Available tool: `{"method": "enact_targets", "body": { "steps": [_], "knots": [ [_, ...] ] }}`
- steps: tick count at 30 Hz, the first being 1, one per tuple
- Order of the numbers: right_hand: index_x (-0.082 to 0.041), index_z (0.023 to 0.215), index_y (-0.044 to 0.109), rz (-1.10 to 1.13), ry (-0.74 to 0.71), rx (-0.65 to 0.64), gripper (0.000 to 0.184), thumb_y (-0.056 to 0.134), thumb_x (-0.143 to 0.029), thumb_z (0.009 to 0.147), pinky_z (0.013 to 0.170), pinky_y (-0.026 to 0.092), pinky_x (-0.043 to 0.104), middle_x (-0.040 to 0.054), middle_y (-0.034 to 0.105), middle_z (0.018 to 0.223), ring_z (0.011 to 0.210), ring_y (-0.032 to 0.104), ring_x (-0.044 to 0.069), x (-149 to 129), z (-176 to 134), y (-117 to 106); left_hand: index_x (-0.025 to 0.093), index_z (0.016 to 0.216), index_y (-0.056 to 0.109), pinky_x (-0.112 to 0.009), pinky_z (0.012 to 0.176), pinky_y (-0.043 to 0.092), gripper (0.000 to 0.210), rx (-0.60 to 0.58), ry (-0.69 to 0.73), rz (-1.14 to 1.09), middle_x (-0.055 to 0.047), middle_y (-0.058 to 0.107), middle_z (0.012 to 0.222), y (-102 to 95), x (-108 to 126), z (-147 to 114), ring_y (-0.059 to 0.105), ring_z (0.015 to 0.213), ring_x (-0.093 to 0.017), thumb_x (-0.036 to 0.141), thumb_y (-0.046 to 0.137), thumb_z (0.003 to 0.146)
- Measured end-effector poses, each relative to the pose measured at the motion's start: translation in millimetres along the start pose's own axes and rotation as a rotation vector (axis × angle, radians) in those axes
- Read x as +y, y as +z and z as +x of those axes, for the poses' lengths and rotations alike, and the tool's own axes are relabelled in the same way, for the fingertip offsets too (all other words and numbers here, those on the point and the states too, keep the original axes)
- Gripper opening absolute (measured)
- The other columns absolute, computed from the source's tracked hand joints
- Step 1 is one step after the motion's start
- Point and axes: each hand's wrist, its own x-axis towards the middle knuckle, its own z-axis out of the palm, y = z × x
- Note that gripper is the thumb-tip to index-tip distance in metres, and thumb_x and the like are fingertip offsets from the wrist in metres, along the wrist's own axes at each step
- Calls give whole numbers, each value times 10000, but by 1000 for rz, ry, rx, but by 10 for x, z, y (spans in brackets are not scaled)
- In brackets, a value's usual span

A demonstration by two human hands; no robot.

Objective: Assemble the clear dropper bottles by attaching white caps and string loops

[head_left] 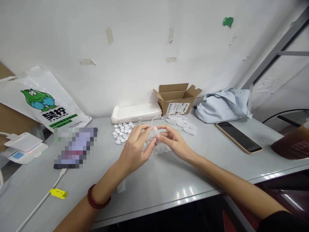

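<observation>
My left hand (135,145) and my right hand (175,141) meet over the middle of the table, fingertips pinched around a small whitish squeeze bottle (155,132) with a pointed top. A thin white curved strand rises just behind it. To the left of my fingers lies a loose pile of small white cone-shaped caps (122,131). Several translucent slim bottles (184,124) lie behind and to the right of my right hand. More translucent pieces (162,149) sit under my hands, partly hidden by them.
Against the wall stand a stack of white trays (136,112) and an open cardboard box (177,101). A light blue cloth bag (223,104) and a phone (238,137) lie right, near a brown cup (293,143). On the left are a cabled phone (76,148) and a printed bag (45,100).
</observation>
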Motion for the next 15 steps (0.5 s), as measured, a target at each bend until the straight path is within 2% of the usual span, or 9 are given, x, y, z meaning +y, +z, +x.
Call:
{"method": "enact_targets", "body": {
  "steps": [2, 5, 9, 15],
  "knots": [
    [-194, 1069, 472, 66, 18, -15, 312, 604, -352, 834, 719, 483, 318, 6, 663, 736, 736, 640, 162, -2, 6, 0, 126, 1216, 510, -479, 900, 482, 381, -49, 148, 109, -166, 570, 1132, -15, -18, 4, 518, 1084, -295, 198, 558, 845],
    [-199, 1052, 464, 116, 28, -37, 280, 590, -339, 845, 714, 486, 310, -7, 646, 721, 752, 639, 161, 2, 10, 2, 111, 1246, 474, -515, 925, 465, 436, -108, 233, 188, -191, 564, 1174, -31, -38, 7, 496, 1124, -324, 228, 579, 839],
    [-195, 1053, 476, 103, 51, -52, 245, 557, -332, 868, 743, 483, 318, 3, 666, 746, 742, 645, 153, 8, 2, 14, 134, 1248, 465, -515, 937, 466, 420, -104, 241, 220, -182, 571, 1205, -28, -52, 0, 489, 1162, -325, 200, 570, 847],
    [-196, 1029, 475, 74, 88, -48, 248, 564, -352, 858, 753, 484, 330, 2, 672, 732, 735, 654, 160, -6, -7, 30, 164, 1200, 503, -481, 914, 485, 390, -88, 186, 115, -122, 631, 1114, -45, -48, 14, 510, 1122, -298, 204, 611, 827]
  ]
}}
